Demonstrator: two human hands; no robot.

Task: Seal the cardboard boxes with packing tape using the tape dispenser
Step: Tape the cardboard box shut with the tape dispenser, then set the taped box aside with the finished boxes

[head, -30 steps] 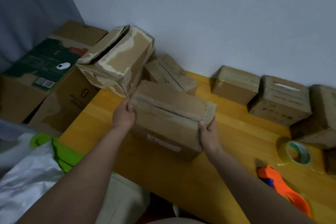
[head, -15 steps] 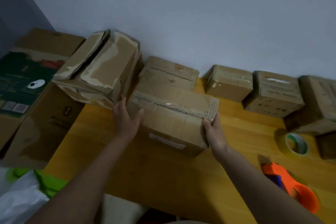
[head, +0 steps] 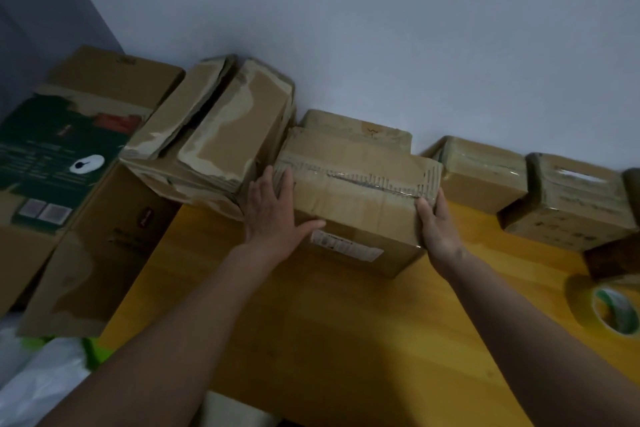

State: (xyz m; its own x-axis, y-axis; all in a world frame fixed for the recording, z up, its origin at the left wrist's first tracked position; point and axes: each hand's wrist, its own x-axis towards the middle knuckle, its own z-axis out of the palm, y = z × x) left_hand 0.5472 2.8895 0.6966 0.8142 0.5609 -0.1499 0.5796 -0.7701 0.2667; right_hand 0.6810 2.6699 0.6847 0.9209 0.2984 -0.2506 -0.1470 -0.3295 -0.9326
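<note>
Both hands, left (head: 273, 215) and right (head: 437, 229), grasp a taped brown cardboard box (head: 356, 204) (fingers flat against its sides) on a yellow wooden table (head: 311, 322).

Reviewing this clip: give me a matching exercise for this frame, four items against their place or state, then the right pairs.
Items:
1. left hand
2. right hand
3. tape roll
4. green printed box

Places or states:
A. lying on the wooden table's right edge
B. far left, beside the table
C. flat against the held box's left side
D. gripping the held box's right end

Pairs: 1-C, 2-D, 3-A, 4-B
</note>
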